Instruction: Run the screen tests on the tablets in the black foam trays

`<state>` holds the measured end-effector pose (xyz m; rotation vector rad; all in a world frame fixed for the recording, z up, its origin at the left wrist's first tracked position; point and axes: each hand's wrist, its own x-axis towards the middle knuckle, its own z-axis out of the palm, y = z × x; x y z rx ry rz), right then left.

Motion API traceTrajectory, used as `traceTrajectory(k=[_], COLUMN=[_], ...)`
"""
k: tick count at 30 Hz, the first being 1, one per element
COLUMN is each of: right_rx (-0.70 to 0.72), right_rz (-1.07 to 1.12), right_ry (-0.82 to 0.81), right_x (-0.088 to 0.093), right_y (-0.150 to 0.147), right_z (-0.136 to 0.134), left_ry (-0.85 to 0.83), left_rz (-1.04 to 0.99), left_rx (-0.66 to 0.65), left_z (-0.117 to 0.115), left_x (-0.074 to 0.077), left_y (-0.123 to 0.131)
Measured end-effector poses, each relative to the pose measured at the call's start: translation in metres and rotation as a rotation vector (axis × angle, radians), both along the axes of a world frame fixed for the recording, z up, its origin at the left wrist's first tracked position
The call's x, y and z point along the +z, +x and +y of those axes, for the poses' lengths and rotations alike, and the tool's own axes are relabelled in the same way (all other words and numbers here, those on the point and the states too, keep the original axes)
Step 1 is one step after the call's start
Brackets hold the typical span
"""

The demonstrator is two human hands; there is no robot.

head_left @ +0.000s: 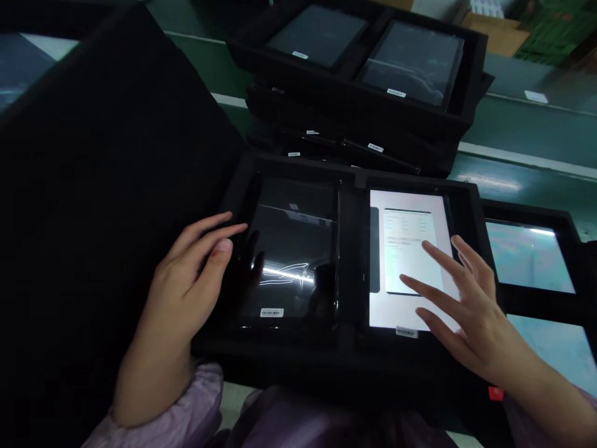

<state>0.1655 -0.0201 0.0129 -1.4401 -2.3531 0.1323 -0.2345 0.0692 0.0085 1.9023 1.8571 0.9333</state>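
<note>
lit tablet: black-framed flat tablet with glowing white screen [396,249], in right compartment of black matte two-compartment tray [353,267]; shows a page preview, text too small to read; right part of screen covered by fingers.
right hand: bare right hand [476,317], fingers spread wide over the screen, grasping nothing; fingertips at or just above glass, contact can't be told.
white barcode label [407,333]: bottom edge of lit tablet, print illegible.
dark tablet: glossy black tablet with dark screen [293,255], left compartment, ceiling light reflected; left edge lost in shadow.
left hand: bare left hand [191,267], fingers loosely extended, thumb apart, grasping nothing; beside dark tablet at tray's left side, contact unclear.
right side: two pale-blue lit screens [532,256], lower one partly behind right forearm, cut off by frame.
behind: stack of black trays [476,68], top one with two dark tablets [321,34]; lower layers murky.
left side: large black panel [116,155], details lost in dark.
below: small red tag [495,393], partly hidden.
</note>
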Motion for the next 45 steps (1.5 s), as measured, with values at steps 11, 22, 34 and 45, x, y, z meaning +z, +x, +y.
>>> traceTrajectory(k=[11,22,34,45], right_rx=[-0.236,-0.061,0.106,-0.040], right_rz=[0.005,-0.019,-0.070,0.017], right_ry=[0.085,0.055,-0.022,0.086], right_x=[0.006,0.011,0.011,0.015], right_y=[0.033,0.014,-0.014,0.014], right_z=[-0.012,0.006,0.023,0.029], left_ry=[-0.030,-0.068,-0.073,-0.033], left_rz=[-0.028,-0.013,-0.023,-0.055], left_rx=[0.014,-0.002,0.019,0.024], left_z=[-0.001,0.000,-0.001,0.003], left_x=[0.003,0.006,0.012,0.002], left_y=[0.004,0.003,0.007,0.001])
